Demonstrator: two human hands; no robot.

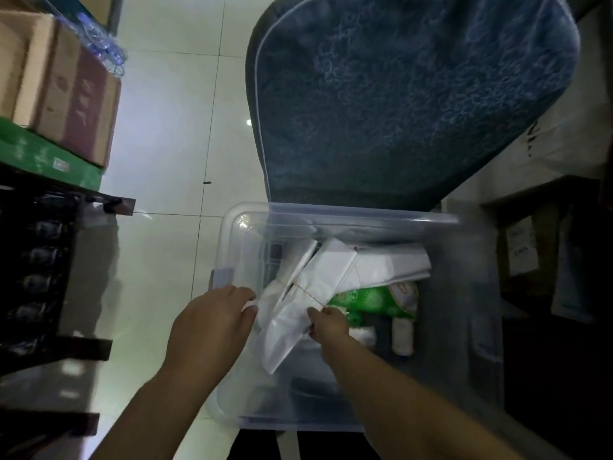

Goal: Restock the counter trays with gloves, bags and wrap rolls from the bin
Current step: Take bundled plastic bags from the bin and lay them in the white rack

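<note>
Presently, within the rim of the clear bin, the left hand is gripping one edge of the banded bundle of white bags while the right hand is pinching the other, and an even lift near the band should be keeping the stack from fanning.

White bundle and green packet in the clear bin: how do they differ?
The white bundle is plain and folded; the green packet is printed. The left hand and right hand hold the white bundle; the green packet lies untouched, partly beneath it. Both are in the clear bin.
</note>
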